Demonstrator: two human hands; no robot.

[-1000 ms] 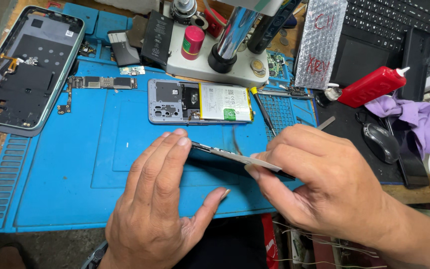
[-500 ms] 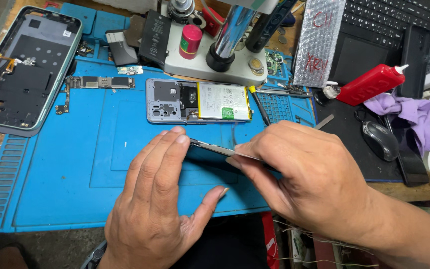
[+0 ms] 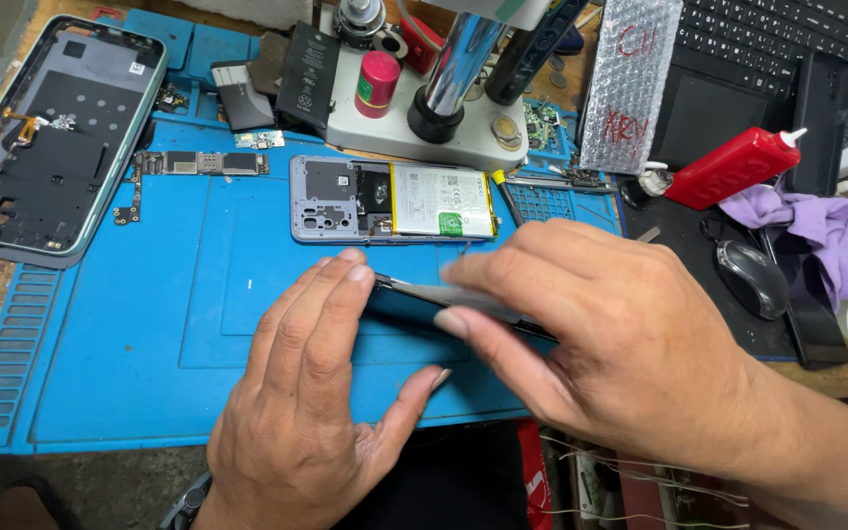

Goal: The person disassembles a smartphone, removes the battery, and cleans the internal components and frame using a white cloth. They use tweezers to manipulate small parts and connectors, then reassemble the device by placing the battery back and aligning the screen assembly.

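Both hands hold a thin dark phone panel point(image 3: 414, 294) edge-on just above the blue repair mat point(image 3: 149, 324). My left hand point(image 3: 311, 393) lies flat with its fingertips pressed on the panel's left end. My right hand point(image 3: 601, 334) grips the panel's right part between thumb and fingers and covers most of it. Just beyond the hands lies an opened grey phone point(image 3: 345, 201) with a white battery point(image 3: 441, 199) showing.
A gutted phone frame point(image 3: 46, 137) sits at the far left, with a long circuit board point(image 3: 198, 163) beside it. A microscope stand point(image 3: 424, 108) is at the back. A red glue bottle point(image 3: 728, 169), purple cloth point(image 3: 817, 221), mouse point(image 3: 750, 277) and keyboard point(image 3: 748, 39) lie right.
My right hand has slid leftward along the panel toward my left hand. The left hand has stayed in place.
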